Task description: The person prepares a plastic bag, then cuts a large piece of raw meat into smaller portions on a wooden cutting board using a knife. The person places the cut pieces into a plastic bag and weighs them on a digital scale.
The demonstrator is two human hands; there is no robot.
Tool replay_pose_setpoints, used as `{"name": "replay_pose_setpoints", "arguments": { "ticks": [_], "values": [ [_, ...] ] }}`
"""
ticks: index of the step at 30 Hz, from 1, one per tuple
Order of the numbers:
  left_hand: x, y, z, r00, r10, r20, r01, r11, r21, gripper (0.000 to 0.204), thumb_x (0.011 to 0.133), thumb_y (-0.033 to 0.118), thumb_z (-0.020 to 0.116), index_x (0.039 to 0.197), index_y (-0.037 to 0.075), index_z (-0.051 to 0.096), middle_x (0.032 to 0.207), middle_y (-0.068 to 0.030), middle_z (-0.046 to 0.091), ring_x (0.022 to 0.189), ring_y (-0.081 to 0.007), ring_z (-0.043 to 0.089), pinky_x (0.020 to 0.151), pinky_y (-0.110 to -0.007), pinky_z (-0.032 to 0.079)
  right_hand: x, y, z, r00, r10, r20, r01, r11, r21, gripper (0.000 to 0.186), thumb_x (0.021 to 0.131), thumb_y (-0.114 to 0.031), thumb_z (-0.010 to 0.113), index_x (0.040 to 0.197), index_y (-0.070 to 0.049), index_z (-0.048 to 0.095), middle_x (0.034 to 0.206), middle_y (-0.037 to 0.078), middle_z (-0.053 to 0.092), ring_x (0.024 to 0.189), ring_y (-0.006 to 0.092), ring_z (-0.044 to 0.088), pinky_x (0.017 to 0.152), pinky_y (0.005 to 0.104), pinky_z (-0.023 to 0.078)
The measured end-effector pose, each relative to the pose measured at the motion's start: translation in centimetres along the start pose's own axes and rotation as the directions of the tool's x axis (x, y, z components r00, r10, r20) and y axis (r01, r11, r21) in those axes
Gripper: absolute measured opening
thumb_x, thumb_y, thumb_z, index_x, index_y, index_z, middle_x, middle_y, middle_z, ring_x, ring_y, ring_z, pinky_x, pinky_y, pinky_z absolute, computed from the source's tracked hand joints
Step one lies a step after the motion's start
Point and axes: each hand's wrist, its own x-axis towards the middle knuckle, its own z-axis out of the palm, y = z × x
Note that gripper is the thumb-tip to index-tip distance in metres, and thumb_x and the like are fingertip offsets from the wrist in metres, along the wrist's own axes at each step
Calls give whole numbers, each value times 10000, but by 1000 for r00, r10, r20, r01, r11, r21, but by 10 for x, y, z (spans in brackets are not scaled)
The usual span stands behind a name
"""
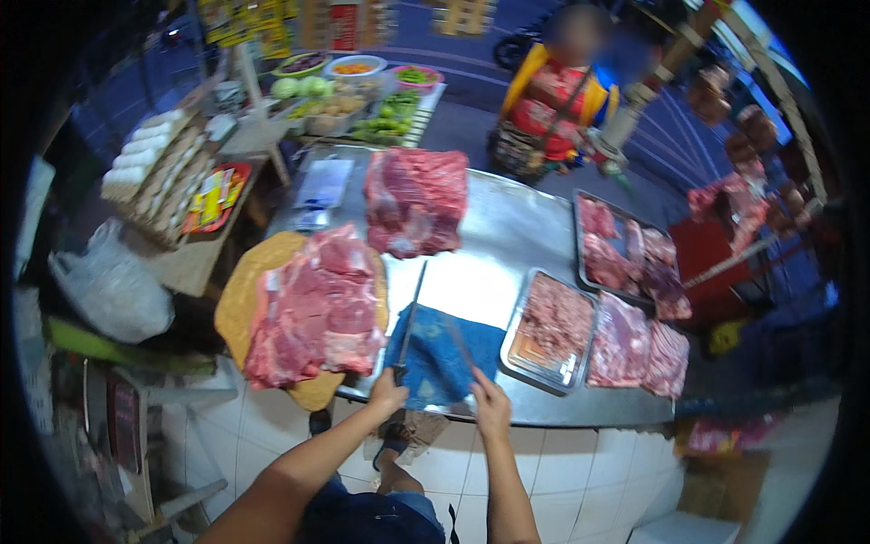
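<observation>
My left hand [388, 390] grips the black handle of a long, thin steel rod [414, 307], angled up over a blue cloth [429, 370] at the table's near edge. My right hand [489, 403] is closed on a knife [458, 340], its blade blurred and pointing toward the rod. To the left, a large slab of pork [317, 308] lies on a yellowish board [236, 299]; another thick piece of meat [415, 199] sits farther back. Right of the cloth are a tray of ground meat [549, 322] and two fatty slabs [621, 340].
The steel table [517, 218] also bears a meat tray [625, 249]. Egg trays [154, 172], a plastic bag [113, 281] and vegetables [381, 118] are left and behind. A person [553, 100] in red and yellow stands across the table. Meat [734, 199] hangs at right.
</observation>
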Motion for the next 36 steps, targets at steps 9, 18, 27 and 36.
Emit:
{"name": "replay_pose_setpoints", "arguments": {
  "ticks": [9, 18, 27, 36],
  "values": [
    [-105, 35, -66, 937, 303, 174, -342, 897, 279, 306, 786, 167, 714, 973, 34, 512, 710, -177, 556, 667, -340, 594, 629, -440, 449, -9, -83, 2, 760, -615, 209, 643, 667, -376, 438, 826, -293, 741, 1254, -360, 669, 797, 78, 552, 690, 288, 552, 591, 414, 443],
    [-112, 60, -78, 811, 476, 339, -584, 677, 447, 308, 785, 174, 670, 997, 29, 500, 775, -235, 620, 784, -452, 633, 691, -522, 470, -10, -95, -43, 704, -705, 91, 675, 623, -395, 465, 803, -227, 746, 1254, -311, 672, 762, 74, 554, 697, 271, 565, 589, 408, 441],
    [-106, 65, -94, 854, 390, 345, -516, 547, 659, 332, 793, 183, 685, 1032, 64, 488, 743, -231, 619, 759, -457, 629, 676, -537, 468, -9, -50, -68, 900, 262, 349, -422, 725, 543, 390, 1018, -307, 563, 1315, -55, 596, 757, -14, 590, 682, 56, 542, 527, 227, 441],
    [-95, 61, -80, 818, 461, 343, -569, 570, 592, 316, 796, 168, 693, 1000, 50, 483, 732, -228, 609, 732, -456, 622, 663, -536, 462, -26, -19, -115, 916, 379, 133, -380, 710, 593, 396, 1001, -276, 593, 1319, -41, 597, 725, 18, 608, 562, 84, 543, 469, 219, 425]
  ]
}}
